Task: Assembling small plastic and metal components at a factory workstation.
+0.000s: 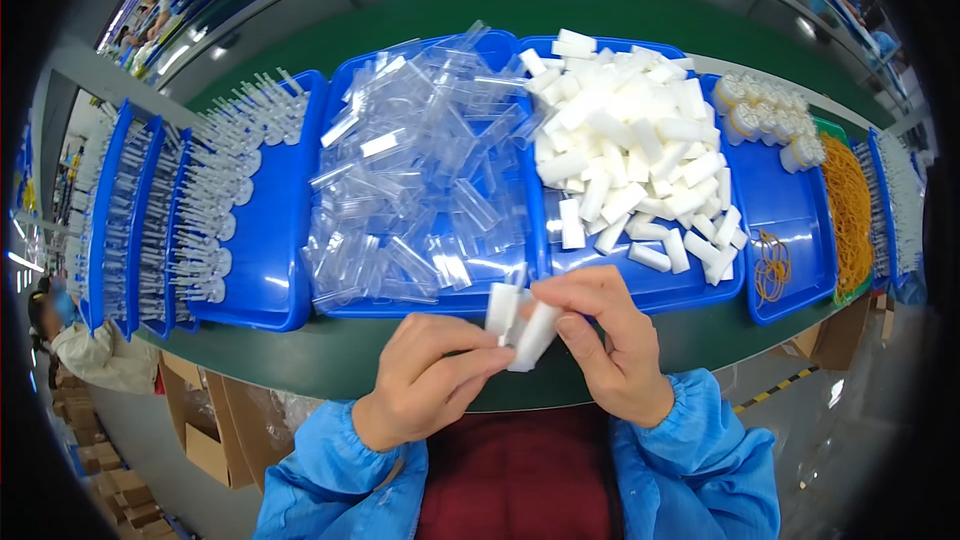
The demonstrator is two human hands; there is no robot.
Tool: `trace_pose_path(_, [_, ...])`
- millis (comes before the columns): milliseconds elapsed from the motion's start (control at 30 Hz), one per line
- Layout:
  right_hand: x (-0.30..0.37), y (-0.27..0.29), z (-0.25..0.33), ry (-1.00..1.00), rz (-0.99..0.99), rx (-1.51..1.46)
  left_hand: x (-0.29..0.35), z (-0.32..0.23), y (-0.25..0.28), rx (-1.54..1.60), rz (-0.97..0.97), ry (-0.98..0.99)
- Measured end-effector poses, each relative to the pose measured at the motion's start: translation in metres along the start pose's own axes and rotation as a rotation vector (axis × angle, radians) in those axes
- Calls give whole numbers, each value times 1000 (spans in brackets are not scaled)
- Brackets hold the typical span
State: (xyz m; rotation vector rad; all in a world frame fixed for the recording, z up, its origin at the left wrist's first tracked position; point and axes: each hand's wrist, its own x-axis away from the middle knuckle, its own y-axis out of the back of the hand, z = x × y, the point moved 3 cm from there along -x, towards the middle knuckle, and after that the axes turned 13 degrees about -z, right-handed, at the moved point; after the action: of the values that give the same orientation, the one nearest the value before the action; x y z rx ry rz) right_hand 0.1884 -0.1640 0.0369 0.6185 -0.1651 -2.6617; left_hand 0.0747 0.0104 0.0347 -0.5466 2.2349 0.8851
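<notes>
My left hand (428, 372) pinches a small white piece (501, 310) with a slim, clear tip at its top; its exact kind is hard to make out. Against it, my right hand (612, 345) grips a white foam block (537, 337) between thumb and fingers. Both pieces are held close together above the table's front edge, and the fingers partly cover them. Just beyond my hands, a blue tray (590, 258) carries a heap of white foam blocks (635, 130). Clear plastic sleeves (420, 170) lie piled in the tray to its left.
White stemmed plastic parts with round discs (205, 210) fill part of a left tray (275, 280), beside several upright loaded trays (125, 220). At right, a tray (790, 285) holds round bundles (765, 115) and loose rubber bands (771, 265); more rubber bands (853, 220) stand beyond. Cardboard boxes (225, 430) sit below.
</notes>
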Motion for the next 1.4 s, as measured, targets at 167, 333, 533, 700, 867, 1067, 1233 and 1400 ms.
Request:
trace_pose_path(167, [-23, 55, -19, 276, -2, 699, -4, -9, 6, -201, 75, -107])
trace_pose_path(333, [-32, 62, -24, 341, 248, 984, -9, -5, -3, -233, 214, -35])
trace_pose_path(533, [-31, 46, -15, -230, 82, 269, -6, -1, -5, -242, 253, -62])
trace_pose_path(700, [-1, -1, -5, -400, -6, -144, -8, -9, -12, -253, 255, -128])
trace_pose_path(867, [-1, -10, 6, -351, 73, -151, -10, -9, -10, -263, 284, -127])
trace_pose_path(1067, [-2, 1, -7, -434, 115, -158, -5, -11, -13, -212, 302, -168])
trace_pose_path(1233, [-25, 11, -14, -323, -298, -55, -10, -22, -12, -212, 335, -234])
trace_pose_path(1400, [-14, 7, -6, -83, -33, 179, -13, -24, -13, -223, 379, -224])
